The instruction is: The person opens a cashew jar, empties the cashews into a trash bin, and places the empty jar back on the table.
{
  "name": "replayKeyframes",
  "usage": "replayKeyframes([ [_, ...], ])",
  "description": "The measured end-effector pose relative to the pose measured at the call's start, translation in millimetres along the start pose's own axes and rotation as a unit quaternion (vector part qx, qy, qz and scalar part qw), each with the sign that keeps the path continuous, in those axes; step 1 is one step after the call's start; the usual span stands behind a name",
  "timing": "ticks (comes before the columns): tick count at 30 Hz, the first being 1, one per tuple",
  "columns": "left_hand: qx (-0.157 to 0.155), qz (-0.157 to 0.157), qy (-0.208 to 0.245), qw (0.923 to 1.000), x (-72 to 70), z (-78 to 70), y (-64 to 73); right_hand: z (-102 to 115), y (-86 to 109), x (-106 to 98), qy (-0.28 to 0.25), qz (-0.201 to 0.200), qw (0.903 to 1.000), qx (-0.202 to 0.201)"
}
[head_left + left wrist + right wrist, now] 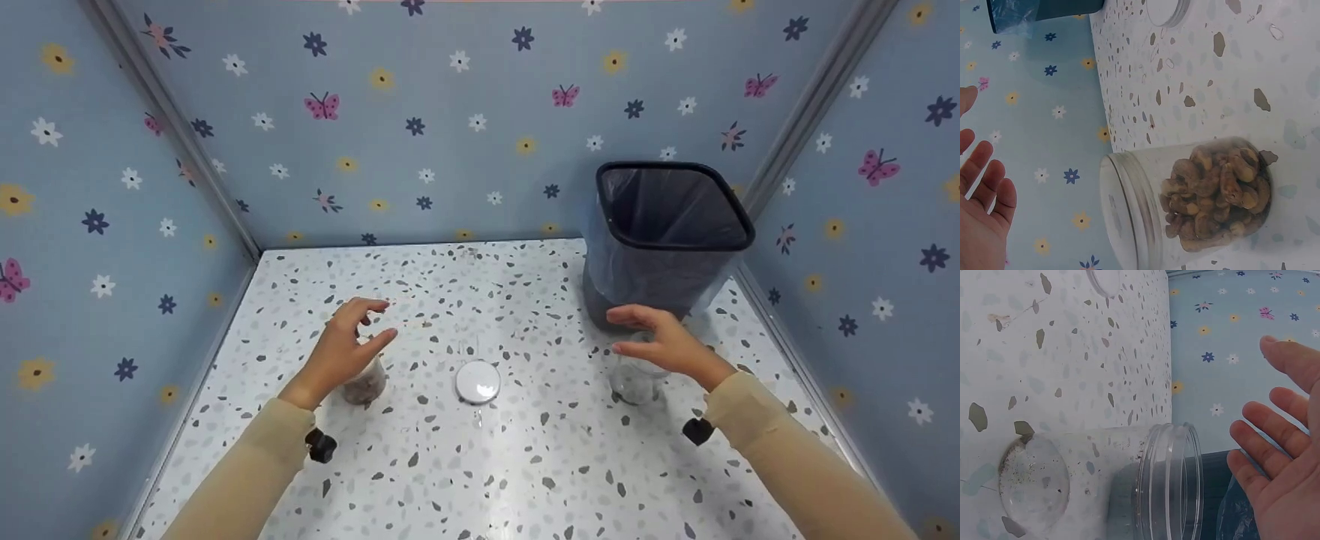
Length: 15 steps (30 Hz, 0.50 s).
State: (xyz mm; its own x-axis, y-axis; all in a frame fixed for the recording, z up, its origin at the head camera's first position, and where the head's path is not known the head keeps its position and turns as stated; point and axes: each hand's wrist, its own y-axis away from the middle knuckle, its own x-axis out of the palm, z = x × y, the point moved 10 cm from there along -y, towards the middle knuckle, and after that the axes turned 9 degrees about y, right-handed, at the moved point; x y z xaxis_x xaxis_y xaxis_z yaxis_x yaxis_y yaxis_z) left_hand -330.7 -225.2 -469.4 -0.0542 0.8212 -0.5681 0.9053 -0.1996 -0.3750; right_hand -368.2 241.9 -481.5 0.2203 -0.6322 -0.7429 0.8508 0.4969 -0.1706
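Observation:
On the left of the table stands a clear jar (1213, 197), its lower part filled with cashew nuts in brown skins. My left hand (347, 346) hovers over this jar, fingers loosely bent and apart from the thumb, holding nothing. At the right is a second clear jar (1100, 478), lidless, with only crumbs on its bottom. Above it my right hand (664, 346) hangs with thumb and fingers spread, nothing between them. Between the two jars lies a round white lid (478, 382) flat on the table.
A dark bin (667, 277) with a translucent bag liner stands at the back right, just behind the right jar. Blue floral panels (450, 150) wall the speckled white table (480, 300) at the back and both sides.

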Motion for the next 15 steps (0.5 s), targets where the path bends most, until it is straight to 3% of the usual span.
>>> replayKeyframes([
  [8,-0.017,-0.02,-0.009,0.9996,-15.6,12.8,16.4,10.8,-6.5,4.8,0.001,-0.017,0.9997,-0.018],
  [15,-0.017,-0.037,-0.012,0.9991,-26.3,19.8,27.6,15.6,-13.1,10.5,-0.009,-0.013,0.9998,-0.009],
])
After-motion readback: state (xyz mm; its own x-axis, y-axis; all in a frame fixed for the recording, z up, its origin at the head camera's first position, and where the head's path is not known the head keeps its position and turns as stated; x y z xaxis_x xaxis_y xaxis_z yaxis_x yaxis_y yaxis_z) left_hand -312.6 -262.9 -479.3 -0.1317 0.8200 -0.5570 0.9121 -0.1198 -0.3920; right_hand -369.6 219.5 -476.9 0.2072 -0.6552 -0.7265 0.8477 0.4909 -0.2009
